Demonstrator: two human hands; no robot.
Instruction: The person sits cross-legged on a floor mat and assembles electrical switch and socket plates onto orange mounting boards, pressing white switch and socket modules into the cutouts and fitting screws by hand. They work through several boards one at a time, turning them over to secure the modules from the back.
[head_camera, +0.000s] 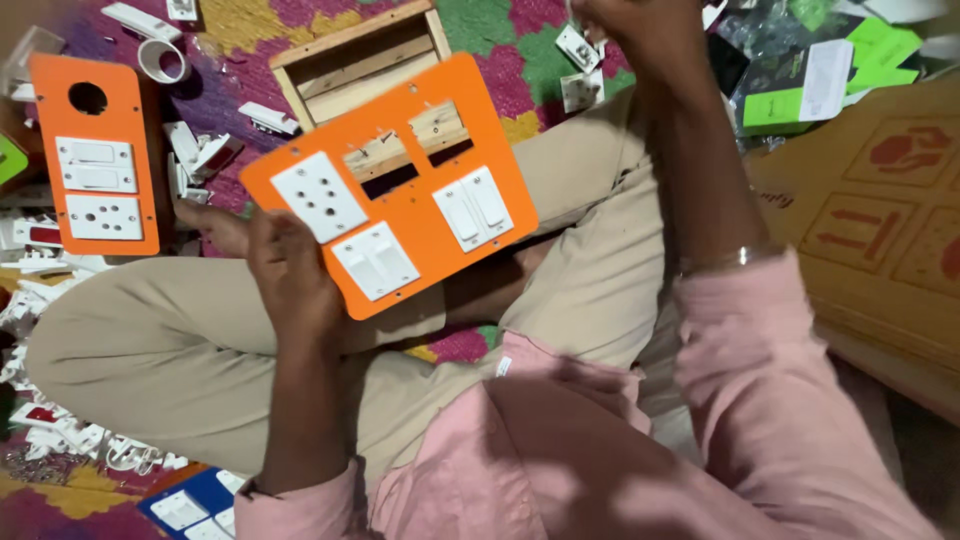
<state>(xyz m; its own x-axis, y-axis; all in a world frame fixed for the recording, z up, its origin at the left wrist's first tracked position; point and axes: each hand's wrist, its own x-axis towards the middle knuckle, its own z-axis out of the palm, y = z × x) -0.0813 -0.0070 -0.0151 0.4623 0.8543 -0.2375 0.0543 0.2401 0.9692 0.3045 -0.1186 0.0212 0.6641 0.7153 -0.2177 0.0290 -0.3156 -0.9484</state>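
Left hand, flat orange panel

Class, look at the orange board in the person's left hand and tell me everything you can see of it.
The orange board is a flat, smooth rectangular panel, plastic by the look of it, held tilted above the lap. It carries a white socket and two white double switches. One rectangular opening is unfilled, with a wooden box showing through it. The left hand grips its lower left edge. Nothing else touches it.

You get warm, moderately dim indoor light; the shirt foreground lies in soft shadow; your raised right hand blurs slightly; no glare.
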